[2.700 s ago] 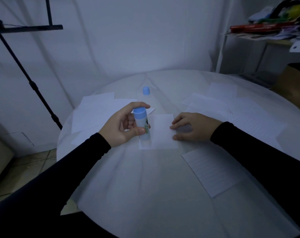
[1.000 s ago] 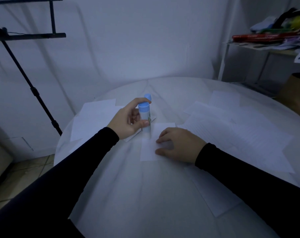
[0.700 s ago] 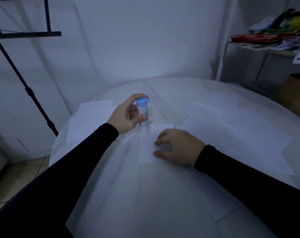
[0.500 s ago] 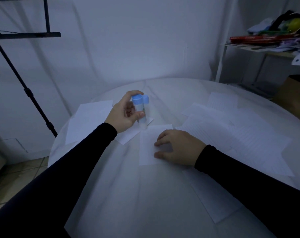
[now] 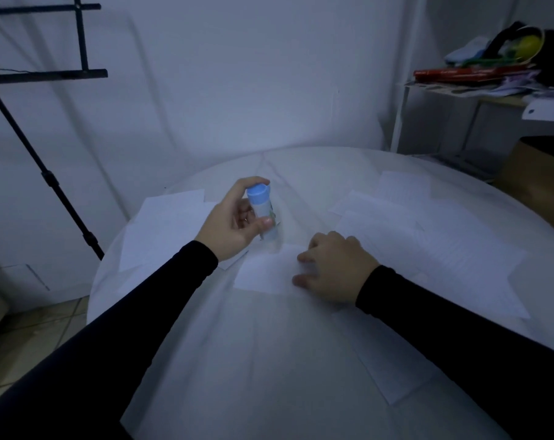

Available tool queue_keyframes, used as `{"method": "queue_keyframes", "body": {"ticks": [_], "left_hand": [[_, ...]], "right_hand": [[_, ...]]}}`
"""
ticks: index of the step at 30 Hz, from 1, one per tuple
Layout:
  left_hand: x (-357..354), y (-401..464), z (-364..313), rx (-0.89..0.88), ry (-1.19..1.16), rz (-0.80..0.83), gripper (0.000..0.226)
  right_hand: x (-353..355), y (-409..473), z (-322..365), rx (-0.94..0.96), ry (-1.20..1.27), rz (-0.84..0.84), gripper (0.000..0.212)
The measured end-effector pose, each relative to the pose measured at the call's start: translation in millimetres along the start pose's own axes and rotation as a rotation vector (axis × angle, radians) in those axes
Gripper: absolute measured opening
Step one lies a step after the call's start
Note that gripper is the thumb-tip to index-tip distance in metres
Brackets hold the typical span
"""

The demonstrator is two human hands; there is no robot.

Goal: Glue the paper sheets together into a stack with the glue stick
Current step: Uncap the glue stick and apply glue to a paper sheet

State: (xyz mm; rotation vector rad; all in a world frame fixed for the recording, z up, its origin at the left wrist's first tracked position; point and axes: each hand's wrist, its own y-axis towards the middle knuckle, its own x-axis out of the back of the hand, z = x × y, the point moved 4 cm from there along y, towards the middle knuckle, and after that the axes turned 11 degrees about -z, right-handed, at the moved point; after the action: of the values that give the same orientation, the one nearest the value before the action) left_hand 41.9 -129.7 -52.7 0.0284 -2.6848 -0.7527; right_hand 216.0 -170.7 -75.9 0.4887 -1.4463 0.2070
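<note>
My left hand [image 5: 232, 228] grips a glue stick [image 5: 263, 214] with a blue end pointing up. The stick is tilted, and its lower end hangs just above the table at the far left corner of a small white paper sheet [image 5: 263, 276]. My right hand [image 5: 332, 268] rests on the right part of that sheet, with its fingertips pressing the paper down. Whether the stick's tip touches the paper is hidden by blur.
The round white table [image 5: 269, 360] carries more sheets: a spread on the right [image 5: 428, 246], some at the left behind my left hand [image 5: 164, 223], and one near the front right [image 5: 393, 373]. A black tripod [image 5: 47, 176] stands left; a cluttered shelf [image 5: 478, 81] is at the right.
My left hand moved the glue stick from the sheet's left edge up to its far corner and lifted it, tilting it. My right hand stayed pressing on the sheet.
</note>
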Motion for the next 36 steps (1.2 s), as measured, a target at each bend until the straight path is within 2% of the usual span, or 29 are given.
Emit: {"method": "queue_keyframes", "body": {"ticks": [3, 7, 11, 17, 36], "left_hand": [[-6, -2, 0, 0.002, 0.031, 0.007, 0.052], [-14, -3, -1, 0.001, 0.046, 0.015, 0.053], [-26, 4, -3, -0.018, 0.067, 0.023, 0.052], [-46, 15, -3, -0.04, 0.107, 0.068, 0.053], [-39, 12, 2, 0.008, 0.129, 0.125, 0.054]], "right_hand": [[1, -1, -9, 0.083, 0.055, 0.063, 0.038], [0, -4, -13, 0.125, 0.123, -0.089, 0.033], [-11, -6, -5, 0.207, 0.207, -0.093, 0.031], [-9, -5, -16, 0.202, 0.297, 0.012, 0.03], [-10, -5, -23, 0.159, 0.363, 0.004, 0.032]]}}
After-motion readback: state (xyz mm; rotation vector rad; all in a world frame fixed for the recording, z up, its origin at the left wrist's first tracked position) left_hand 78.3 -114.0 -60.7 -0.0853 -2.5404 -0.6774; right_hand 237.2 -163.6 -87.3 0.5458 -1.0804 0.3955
